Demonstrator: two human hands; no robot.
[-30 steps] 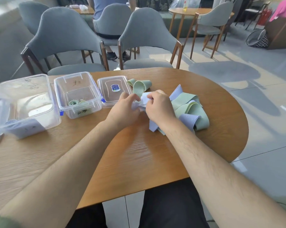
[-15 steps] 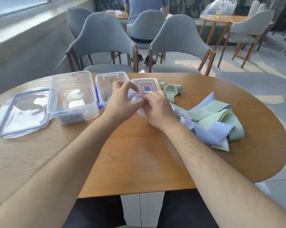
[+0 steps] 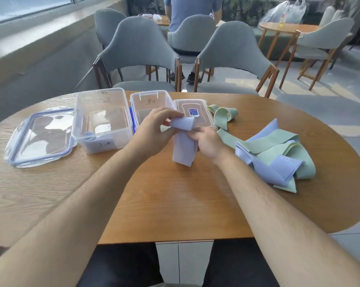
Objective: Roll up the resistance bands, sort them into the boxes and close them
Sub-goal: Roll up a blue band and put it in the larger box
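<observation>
Wooden table (image 3: 175,204) | left grip (image 3: 152,135) pinches top of lilac band (image 3: 183,152) | right grip (image 3: 209,143) curled round its middle

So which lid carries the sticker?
The small lid, the right-hand one, has a blue sticker at its middle; the big lid at far left shows none.

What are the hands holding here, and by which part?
Both hold one lilac band: the left hand pinches its curled top end, and the right hand grips it just below.
</observation>
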